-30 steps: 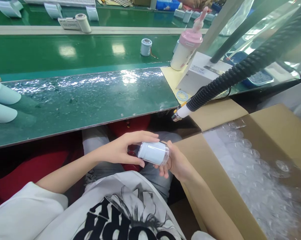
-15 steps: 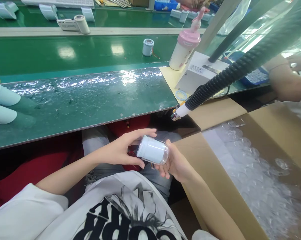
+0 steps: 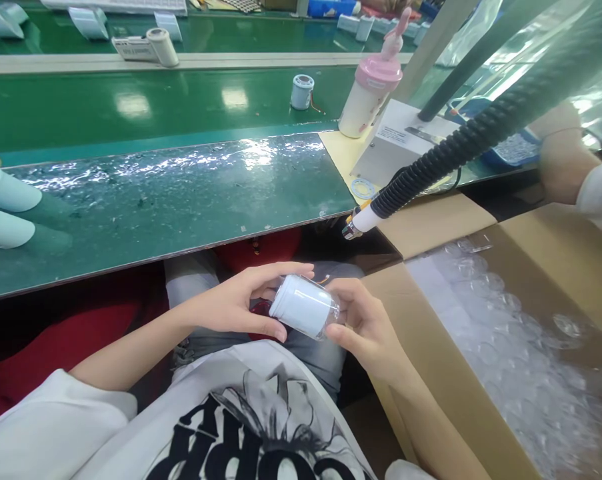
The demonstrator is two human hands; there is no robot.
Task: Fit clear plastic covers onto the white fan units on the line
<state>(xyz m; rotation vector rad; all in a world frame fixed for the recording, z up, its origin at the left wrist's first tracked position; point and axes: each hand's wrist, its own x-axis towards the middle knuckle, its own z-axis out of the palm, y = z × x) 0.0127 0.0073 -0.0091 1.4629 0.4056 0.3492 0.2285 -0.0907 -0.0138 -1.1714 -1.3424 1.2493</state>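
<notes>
Above my lap I hold a pale blue cylinder [image 3: 302, 305] tilted between both hands, with thin wires showing behind it. A clear plastic cup [image 3: 333, 315] surrounds its right end. My left hand [image 3: 243, 300] wraps thumb and fingers round the cylinder's left end. On the right, my right hand [image 3: 365, 321] grips the clear cup between thumb and fingers. The undersides of the cylinder and cup are hidden.
A cardboard box [image 3: 431, 347] of clear plastic cups [image 3: 521, 347] stands at my right. Over the bench edge hangs a black corrugated hose [image 3: 431, 167]. Another wired cylinder [image 3: 301, 92] is on the green belt [image 3: 181, 100], near a pink-lidded bottle [image 3: 373, 83]. A co-worker's arm [image 3: 565, 157] is at right.
My right hand has turned, bringing its thumb to the near side of the clear cup. The wires now show on the far side. On the belt, the standing cylinder has shifted slightly right.
</notes>
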